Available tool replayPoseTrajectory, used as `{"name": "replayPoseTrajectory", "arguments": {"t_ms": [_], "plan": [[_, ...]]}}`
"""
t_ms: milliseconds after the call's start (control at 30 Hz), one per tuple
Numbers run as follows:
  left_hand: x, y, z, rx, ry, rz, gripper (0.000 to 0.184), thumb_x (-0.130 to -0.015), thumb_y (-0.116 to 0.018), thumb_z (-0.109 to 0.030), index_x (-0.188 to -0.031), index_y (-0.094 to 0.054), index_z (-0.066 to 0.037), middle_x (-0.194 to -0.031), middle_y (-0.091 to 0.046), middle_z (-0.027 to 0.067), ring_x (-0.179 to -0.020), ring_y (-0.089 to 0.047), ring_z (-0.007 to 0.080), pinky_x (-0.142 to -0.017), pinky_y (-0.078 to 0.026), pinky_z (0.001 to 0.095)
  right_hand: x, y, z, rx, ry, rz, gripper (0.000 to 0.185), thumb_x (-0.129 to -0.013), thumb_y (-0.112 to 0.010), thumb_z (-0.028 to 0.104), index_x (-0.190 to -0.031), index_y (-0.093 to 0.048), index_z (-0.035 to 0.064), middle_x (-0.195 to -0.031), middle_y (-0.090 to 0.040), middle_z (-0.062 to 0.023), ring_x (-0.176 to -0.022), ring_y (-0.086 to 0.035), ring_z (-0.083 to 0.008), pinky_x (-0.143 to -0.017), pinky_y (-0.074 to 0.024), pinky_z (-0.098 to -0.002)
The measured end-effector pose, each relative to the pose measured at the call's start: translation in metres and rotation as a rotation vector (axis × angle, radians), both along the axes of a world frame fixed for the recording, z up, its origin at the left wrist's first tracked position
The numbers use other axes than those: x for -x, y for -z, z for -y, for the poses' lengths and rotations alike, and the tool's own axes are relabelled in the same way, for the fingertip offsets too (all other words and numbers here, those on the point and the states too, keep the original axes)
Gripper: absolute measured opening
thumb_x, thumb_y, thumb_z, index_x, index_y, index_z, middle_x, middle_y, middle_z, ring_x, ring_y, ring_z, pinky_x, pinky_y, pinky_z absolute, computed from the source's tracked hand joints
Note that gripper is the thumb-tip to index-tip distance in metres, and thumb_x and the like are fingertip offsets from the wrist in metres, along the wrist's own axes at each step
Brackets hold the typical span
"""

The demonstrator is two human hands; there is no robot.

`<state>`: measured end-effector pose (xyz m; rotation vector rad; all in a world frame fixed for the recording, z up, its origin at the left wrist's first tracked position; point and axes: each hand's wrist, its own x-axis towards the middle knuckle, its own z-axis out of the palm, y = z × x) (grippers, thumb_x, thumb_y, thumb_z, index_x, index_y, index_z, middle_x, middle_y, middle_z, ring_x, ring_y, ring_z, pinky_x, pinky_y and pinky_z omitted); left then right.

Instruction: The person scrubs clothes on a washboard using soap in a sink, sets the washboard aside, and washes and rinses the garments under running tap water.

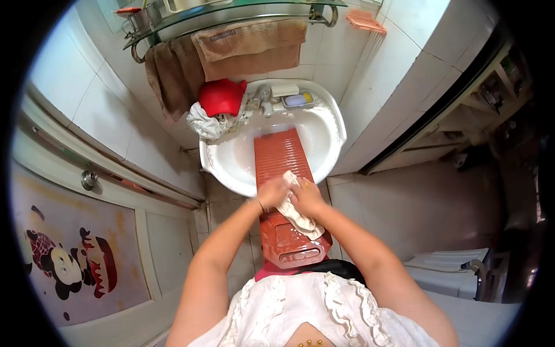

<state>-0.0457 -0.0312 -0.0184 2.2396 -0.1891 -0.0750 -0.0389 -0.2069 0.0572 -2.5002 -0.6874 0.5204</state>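
Observation:
A reddish-brown washboard (281, 155) leans from the white sink (211, 168) toward my body, its ridged end in the basin and its handle end by my waist. Across it lies a wet white cloth (302, 222), bunched between my hands. My left hand (273, 194), slightly blurred, closes on the cloth from the left. On the other side my right hand (306, 198) grips the same cloth, fingers curled over it. The cloth's lower end trails over the smooth part of the board.
A faucet (266, 104) and a soap dish (298, 100) sit on the sink's back rim. At its left are a red cap (222, 97) and a crumpled white cloth (203, 122). Brown towels (248, 49) hang beneath a glass shelf (231, 11). A door (147, 254) stands at left.

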Motion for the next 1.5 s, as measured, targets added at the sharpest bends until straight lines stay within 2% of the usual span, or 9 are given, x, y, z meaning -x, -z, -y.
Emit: {"name": "replayPoseTrajectory", "arguments": {"t_ms": [167, 433, 500, 567, 667, 967, 1067, 1400, 1500], "plan": [[0.059, -0.054, 0.004, -0.292, 0.163, 0.335, 0.015, -0.085, -0.057, -0.023, -0.083, -0.057, -0.008, -0.086, -0.057, 0.0099, -0.083, -0.052, 0.0309, -0.071, -0.038, 0.0470, 0.080, -0.022, 0.013, 0.038, -0.054, 0.287, 0.052, -0.089, -0.052, 0.030, -0.133, -0.045, 0.0029, -0.144, -0.036, -0.0198, -0.135, -0.030, -0.0350, -0.110, -0.0229, -0.0514], [-0.088, 0.047, 0.005, -0.319, -0.115, 0.304, 0.034, -0.088, -0.050, -0.019, -0.117, -0.055, -0.002, -0.123, -0.055, 0.0193, -0.119, -0.049, 0.0334, -0.099, -0.037, 0.0491, -0.033, 0.041, -0.040, 0.068, 0.138, 0.360, 0.042, -0.084, -0.051, 0.014, -0.125, -0.050, 0.0016, -0.133, -0.047, -0.0195, -0.121, -0.044, -0.0364, -0.099, -0.0362, -0.0478], [-0.062, -0.023, -0.008, -0.109, 0.162, -0.101, 0.036, -0.086, -0.052, -0.016, -0.119, -0.056, -0.002, -0.124, -0.056, 0.0199, -0.117, -0.052, 0.0326, -0.100, -0.037, 0.0484, -0.024, 0.019, -0.033, 0.053, 0.137, 0.235, 0.045, -0.084, -0.050, 0.012, -0.127, -0.049, 0.0015, -0.134, -0.046, -0.0214, -0.125, -0.042, -0.0376, -0.102, -0.0345, -0.0486], [0.007, -0.032, -0.015, -0.022, 0.190, 0.343, 0.043, -0.079, -0.054, -0.007, -0.121, -0.054, 0.001, -0.125, -0.055, 0.0205, -0.120, -0.050, 0.0360, -0.104, -0.036, 0.0460, 0.012, 0.012, -0.011, -0.045, -0.033, 0.292, 0.047, -0.082, -0.054, 0.012, -0.128, -0.051, 0.0035, -0.134, -0.047, -0.0185, -0.123, -0.044, -0.0356, -0.102, -0.0352, -0.0466], [0.033, -0.048, -0.022, -0.067, 0.280, 0.304, 0.049, -0.083, -0.051, -0.008, -0.129, -0.045, 0.006, -0.136, -0.045, 0.0221, -0.130, -0.040, 0.0350, -0.108, -0.030, 0.0486, 0.035, -0.002, -0.011, 0.051, -0.015, 0.300, 0.048, -0.083, -0.053, 0.012, -0.130, -0.049, 0.0015, -0.135, -0.047, -0.0192, -0.127, -0.041, -0.0361, -0.106, -0.0314, -0.0494], [-0.113, 0.003, -0.018, -0.152, 0.037, -0.223, 0.041, -0.091, -0.044, -0.016, -0.128, -0.048, 0.001, -0.137, -0.047, 0.0198, -0.128, -0.043, 0.0316, -0.108, -0.030, 0.0433, -0.117, 0.077, -0.051, 0.040, 0.131, 0.262, 0.037, -0.085, -0.051, 0.011, -0.119, -0.054, -0.0043, -0.121, -0.057, -0.0227, -0.112, -0.053, -0.0397, -0.095, -0.0416, -0.0455], [-0.025, -0.020, -0.026, 0.074, 0.215, 0.268, 0.038, -0.089, -0.041, -0.008, -0.125, -0.050, 0.002, -0.133, -0.049, 0.0216, -0.125, -0.045, 0.0359, -0.104, -0.034, 0.0483, -0.043, 0.018, -0.019, -0.181, -0.050, 0.219, 0.039, -0.082, -0.057, 0.011, -0.117, -0.055, -0.0030, -0.120, -0.056, -0.0231, -0.111, -0.053, -0.0403, -0.096, -0.0407, -0.0475], [-0.147, 0.048, -0.013, -0.257, -0.133, 0.123, 0.043, -0.089, -0.042, -0.011, -0.129, -0.043, 0.006, -0.133, -0.047, 0.0247, -0.127, -0.043, 0.0352, -0.108, -0.031, 0.0451, -0.169, 0.103, -0.066, -0.105, 0.107, 0.532, 0.034, -0.086, -0.051, 0.008, -0.117, -0.054, -0.0069, -0.113, -0.057, -0.0278, -0.107, -0.052, -0.0432, -0.096, -0.0403, -0.0451], [-0.076, -0.001, -0.030, 0.003, 0.240, 0.060, 0.043, -0.087, -0.043, -0.005, -0.128, -0.045, 0.007, -0.130, -0.048, 0.0286, -0.126, -0.042, 0.0397, -0.106, -0.034, 0.0460, -0.102, 0.053, -0.034, -0.177, 0.000, 0.177, 0.036, -0.083, -0.056, 0.011, -0.116, -0.056, -0.0046, -0.120, -0.056, -0.0261, -0.115, -0.050, -0.0422, -0.098, -0.0409, -0.0462]]}}
